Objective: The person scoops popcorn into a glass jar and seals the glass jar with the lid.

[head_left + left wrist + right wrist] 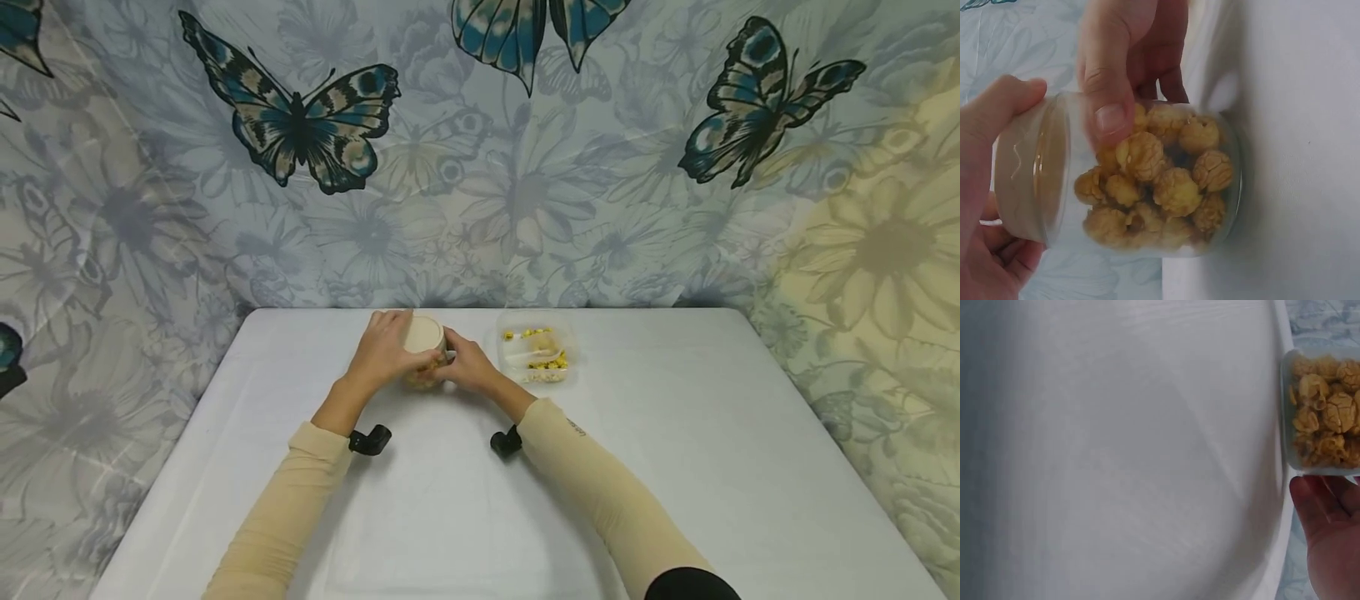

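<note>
A clear jar of what looks like caramel popcorn stands on the table with a cream lid on top. My left hand grips the lid, thumb on one side and curled fingers on the other, as the left wrist view shows. Lower down, my right hand holds the jar's clear body, its thumb against the wall. The right wrist view catches the jar's lower part and some fingers beside it. Part of the jar is hidden by the hands in the head view.
To the right of the jar sits a clear plastic container with small yellow pieces and some pale ones inside. Both stand near the back edge of the white table. A butterfly-print cloth hangs behind.
</note>
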A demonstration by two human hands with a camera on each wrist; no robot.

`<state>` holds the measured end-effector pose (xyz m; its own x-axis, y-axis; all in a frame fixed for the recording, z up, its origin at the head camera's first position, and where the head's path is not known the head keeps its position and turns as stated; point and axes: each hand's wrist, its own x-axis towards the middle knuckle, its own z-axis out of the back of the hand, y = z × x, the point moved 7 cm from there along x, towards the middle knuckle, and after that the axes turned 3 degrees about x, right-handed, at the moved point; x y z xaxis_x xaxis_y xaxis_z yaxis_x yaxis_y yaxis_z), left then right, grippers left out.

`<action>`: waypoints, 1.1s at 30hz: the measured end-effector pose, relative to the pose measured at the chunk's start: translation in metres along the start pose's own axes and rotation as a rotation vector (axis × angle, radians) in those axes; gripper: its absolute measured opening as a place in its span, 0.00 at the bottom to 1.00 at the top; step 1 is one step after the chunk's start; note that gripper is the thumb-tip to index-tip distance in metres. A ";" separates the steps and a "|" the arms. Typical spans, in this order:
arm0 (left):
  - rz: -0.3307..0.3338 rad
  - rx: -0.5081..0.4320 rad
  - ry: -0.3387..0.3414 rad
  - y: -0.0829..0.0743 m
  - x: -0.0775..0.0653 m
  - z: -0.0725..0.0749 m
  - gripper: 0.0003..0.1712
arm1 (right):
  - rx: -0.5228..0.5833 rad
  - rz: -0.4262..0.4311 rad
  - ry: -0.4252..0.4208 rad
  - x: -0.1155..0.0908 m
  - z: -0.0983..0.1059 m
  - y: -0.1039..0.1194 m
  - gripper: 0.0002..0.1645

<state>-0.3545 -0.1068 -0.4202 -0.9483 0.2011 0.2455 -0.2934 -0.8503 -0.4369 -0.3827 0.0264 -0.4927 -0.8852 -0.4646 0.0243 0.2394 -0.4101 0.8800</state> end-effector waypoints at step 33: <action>0.122 -0.172 0.016 0.029 -0.017 -0.013 0.60 | -0.025 0.010 -0.029 -0.011 0.013 0.006 0.43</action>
<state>-0.3484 -0.1285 -0.4479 -0.9794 0.1106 0.1688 -0.1914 -0.7737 -0.6039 -0.3772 0.0395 -0.4817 -0.8937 -0.4462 0.0465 0.2576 -0.4254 0.8676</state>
